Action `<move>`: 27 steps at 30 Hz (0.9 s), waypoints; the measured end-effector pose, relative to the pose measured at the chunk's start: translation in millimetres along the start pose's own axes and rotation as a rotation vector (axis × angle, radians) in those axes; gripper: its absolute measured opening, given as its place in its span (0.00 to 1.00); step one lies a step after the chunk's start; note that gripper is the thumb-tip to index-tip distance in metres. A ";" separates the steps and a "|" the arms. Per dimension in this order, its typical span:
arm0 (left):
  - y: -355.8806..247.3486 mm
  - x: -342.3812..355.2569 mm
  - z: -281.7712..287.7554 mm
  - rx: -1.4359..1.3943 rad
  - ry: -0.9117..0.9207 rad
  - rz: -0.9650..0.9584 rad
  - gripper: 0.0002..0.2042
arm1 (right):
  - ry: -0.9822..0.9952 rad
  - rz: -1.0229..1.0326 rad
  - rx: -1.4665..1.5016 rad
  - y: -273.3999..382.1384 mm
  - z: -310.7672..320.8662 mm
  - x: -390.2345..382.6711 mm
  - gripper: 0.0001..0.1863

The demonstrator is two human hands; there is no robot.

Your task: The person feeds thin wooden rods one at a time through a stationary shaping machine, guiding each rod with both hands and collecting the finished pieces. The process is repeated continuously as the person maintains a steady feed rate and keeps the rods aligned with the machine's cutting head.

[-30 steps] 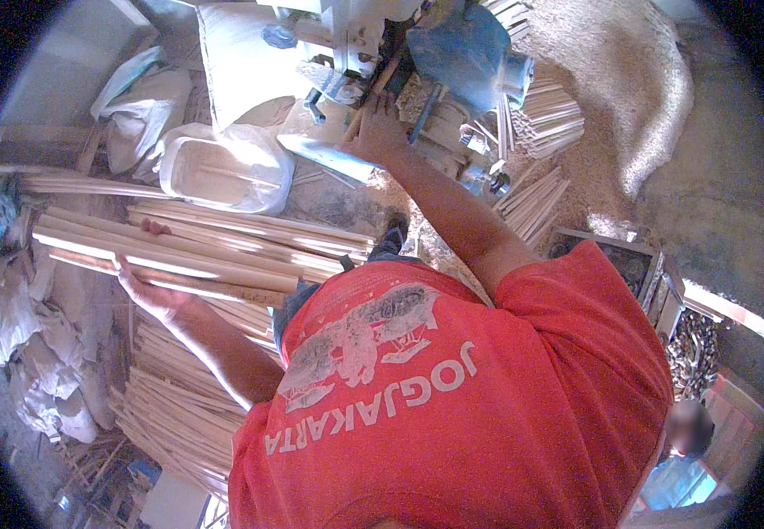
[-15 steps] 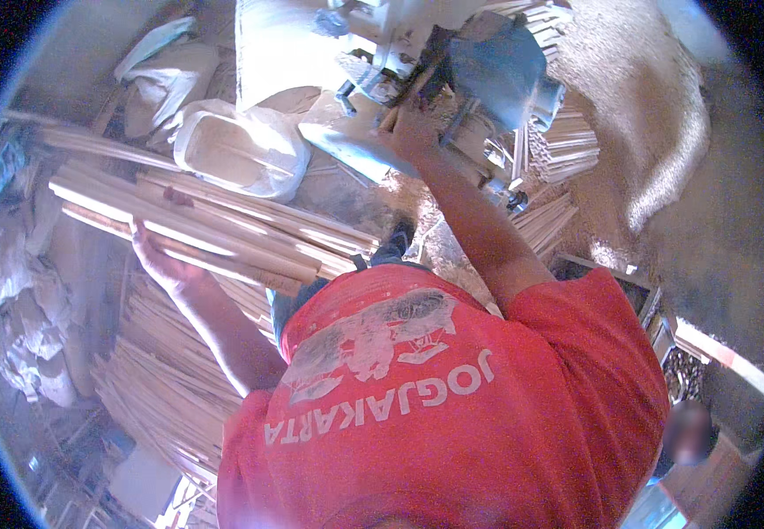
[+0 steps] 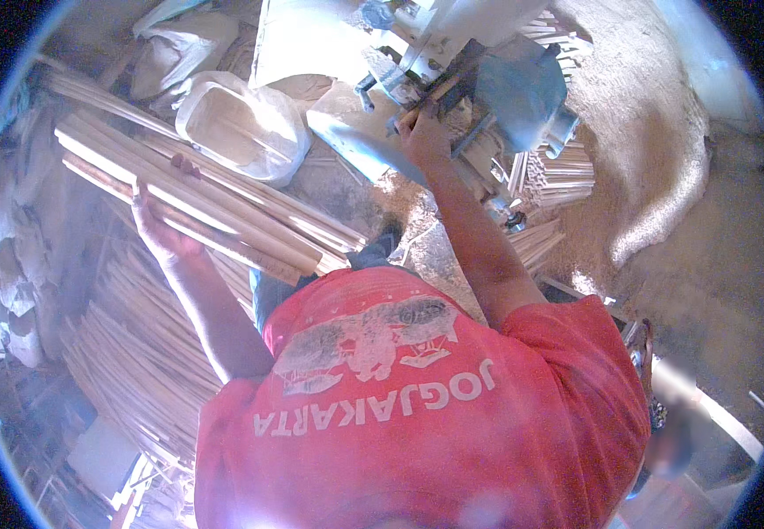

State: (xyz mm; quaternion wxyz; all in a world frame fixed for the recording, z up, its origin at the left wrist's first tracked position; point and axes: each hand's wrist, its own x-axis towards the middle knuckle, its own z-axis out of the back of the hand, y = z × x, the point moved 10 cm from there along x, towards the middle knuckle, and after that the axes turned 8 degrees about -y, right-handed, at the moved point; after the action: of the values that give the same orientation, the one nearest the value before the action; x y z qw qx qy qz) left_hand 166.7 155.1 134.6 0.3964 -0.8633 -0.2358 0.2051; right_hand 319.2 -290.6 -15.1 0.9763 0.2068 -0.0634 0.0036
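Observation:
My left hand [image 3: 161, 225] grips a bundle of long pale wooden strips [image 3: 183, 198], held at a slant across the left of the view, fingertips showing over its upper edge. My right hand [image 3: 424, 137] reaches up to a woodworking machine [image 3: 413, 40], its curled fingers on a narrow wooden piece [image 3: 442, 88] lying in the machine, beside a blue housing [image 3: 518, 93]. A pale, brightly lit board [image 3: 346, 137] is left of my right hand. The far end of the piece is hidden in the machine.
A white tub [image 3: 227, 128] sits behind the bundle. Stacks of strips [image 3: 135, 353] lie at lower left and right of the machine [image 3: 558, 172]. White sacks [image 3: 16, 291] line the left, sawdust heaps [image 3: 629, 159] the right. A blurred person [image 3: 668, 450] is at lower right.
The view has shifted, so the machine appears farther right. The far left end of the bundle in my left hand has risen in view. My right hand remains at the wooden piece.

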 end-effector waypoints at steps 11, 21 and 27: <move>3.0 2.2 6.5 -0.030 0.010 0.023 0.43 | -0.133 0.050 -0.100 -0.4 1.5 3.2 0.33; 0.2 3.3 13.4 0.003 -0.090 0.000 0.42 | -0.267 0.073 -0.183 -3.3 6.3 6.5 0.24; 3.7 3.9 13.2 0.020 -0.075 0.023 0.41 | -0.138 -0.012 -0.268 -20.4 -12.5 14.2 0.18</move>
State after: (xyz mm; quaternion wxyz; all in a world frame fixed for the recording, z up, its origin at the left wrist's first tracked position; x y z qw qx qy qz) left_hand 163.5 162.9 123.1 0.3935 -0.8536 -0.2383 0.2443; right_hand 335.5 -304.5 -32.9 0.9885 0.0746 -0.1292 -0.0249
